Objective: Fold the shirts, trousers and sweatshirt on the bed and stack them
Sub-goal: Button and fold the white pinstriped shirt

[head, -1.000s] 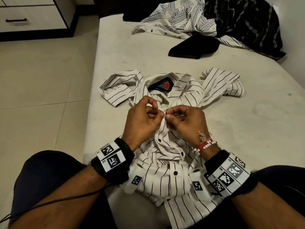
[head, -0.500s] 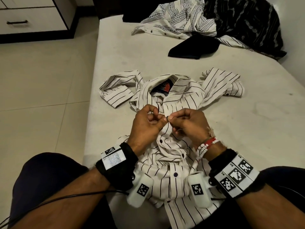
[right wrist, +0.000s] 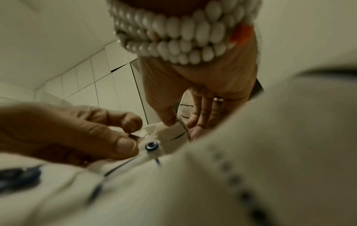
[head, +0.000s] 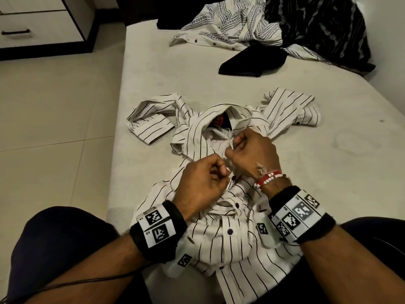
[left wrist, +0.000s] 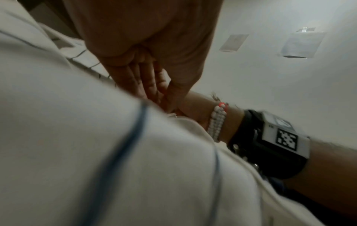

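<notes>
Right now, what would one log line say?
left hand: pinching striped shirt placket | right hand: pinching same | step: buttoning | fold: pending

Striped shirt [head: 221,233] crumpled at bed [head: 306,172] near edge, collar facing far end. L hand [head: 200,183] and R hand [head: 249,153] both pinch shirt front placket, fingers curled. Patterned shirts [head: 232,25] and black garment [head: 252,61] heaped at far-right corner.
</notes>
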